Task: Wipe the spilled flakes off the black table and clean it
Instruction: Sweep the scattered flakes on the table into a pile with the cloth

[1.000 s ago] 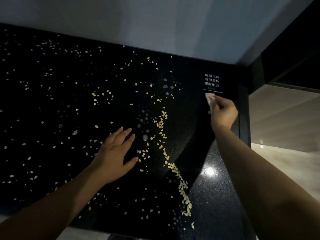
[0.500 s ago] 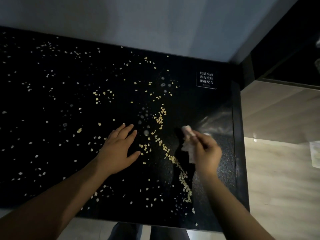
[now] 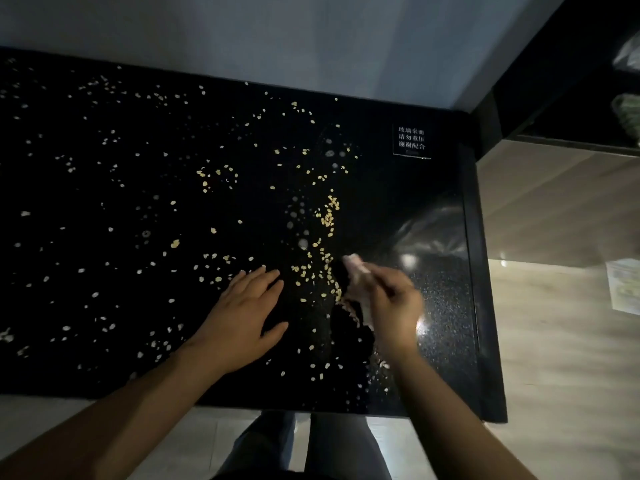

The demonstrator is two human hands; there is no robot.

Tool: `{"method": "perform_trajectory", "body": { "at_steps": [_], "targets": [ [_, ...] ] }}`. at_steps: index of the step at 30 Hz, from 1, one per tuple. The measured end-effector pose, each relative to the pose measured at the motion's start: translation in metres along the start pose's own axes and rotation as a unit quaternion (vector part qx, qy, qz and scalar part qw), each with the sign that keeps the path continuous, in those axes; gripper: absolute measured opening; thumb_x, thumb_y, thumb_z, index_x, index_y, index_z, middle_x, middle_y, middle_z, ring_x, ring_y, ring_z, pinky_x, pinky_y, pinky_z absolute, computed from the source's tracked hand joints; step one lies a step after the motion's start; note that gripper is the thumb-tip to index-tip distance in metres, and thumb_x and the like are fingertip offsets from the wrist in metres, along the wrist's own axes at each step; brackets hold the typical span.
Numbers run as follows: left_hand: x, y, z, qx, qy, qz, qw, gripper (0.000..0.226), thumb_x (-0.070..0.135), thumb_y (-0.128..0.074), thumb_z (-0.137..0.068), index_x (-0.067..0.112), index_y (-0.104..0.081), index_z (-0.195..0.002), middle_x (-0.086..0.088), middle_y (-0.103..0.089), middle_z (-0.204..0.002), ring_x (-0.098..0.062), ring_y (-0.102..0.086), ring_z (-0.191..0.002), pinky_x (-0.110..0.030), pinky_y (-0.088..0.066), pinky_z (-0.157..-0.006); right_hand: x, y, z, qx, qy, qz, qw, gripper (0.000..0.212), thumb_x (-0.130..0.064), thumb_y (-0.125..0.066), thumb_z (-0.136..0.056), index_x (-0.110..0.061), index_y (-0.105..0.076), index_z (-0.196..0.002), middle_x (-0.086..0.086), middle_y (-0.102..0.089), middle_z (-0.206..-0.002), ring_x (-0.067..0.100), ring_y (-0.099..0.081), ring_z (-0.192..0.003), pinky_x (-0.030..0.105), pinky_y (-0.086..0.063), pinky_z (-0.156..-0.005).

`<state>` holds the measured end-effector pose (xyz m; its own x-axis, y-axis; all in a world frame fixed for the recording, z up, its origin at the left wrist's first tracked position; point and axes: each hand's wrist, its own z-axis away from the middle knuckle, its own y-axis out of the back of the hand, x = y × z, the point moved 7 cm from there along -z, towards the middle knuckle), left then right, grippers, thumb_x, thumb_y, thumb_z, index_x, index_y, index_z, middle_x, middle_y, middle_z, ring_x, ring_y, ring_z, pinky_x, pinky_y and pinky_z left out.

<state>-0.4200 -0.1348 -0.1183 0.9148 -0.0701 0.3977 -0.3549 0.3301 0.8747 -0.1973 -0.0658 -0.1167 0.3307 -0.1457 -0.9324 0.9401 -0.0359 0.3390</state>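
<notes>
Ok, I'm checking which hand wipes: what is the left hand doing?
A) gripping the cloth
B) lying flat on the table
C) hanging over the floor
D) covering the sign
B: the left hand lies flat on the black table, holding nothing; the right hand grips the pale cloth.

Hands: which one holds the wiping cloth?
The right hand; it pinches the pale cloth, while the left hand rests flat on the black table.

bare forearms (image 3: 131,420), dark grey trousers (image 3: 332,445)
</notes>
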Motion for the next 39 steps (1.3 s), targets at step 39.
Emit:
{"method": "perform_trajectory", "body": {
  "at_steps": [39],
  "targets": [
    [0.020, -0.026, 0.023, -0.017, 0.054, -0.038, 0.998, 0.074, 0.052, -0.046, -0.092, 0.014, -0.021, -0.151, -0.002, -0.008, -0.160, -0.017, -0.002, -0.147, -0.040, -0.011, -0.120, 0.022, 0.033, 0.062, -0.043, 0.073, 0.095, 0.992, 0.022, -0.004, -0.069, -0.087, -0.017, -0.077, -0.102, -0.012, -0.070, -0.097, 0.009, -0.064, -0.096, 0.032, -0.053, -0.090]
  ]
}}
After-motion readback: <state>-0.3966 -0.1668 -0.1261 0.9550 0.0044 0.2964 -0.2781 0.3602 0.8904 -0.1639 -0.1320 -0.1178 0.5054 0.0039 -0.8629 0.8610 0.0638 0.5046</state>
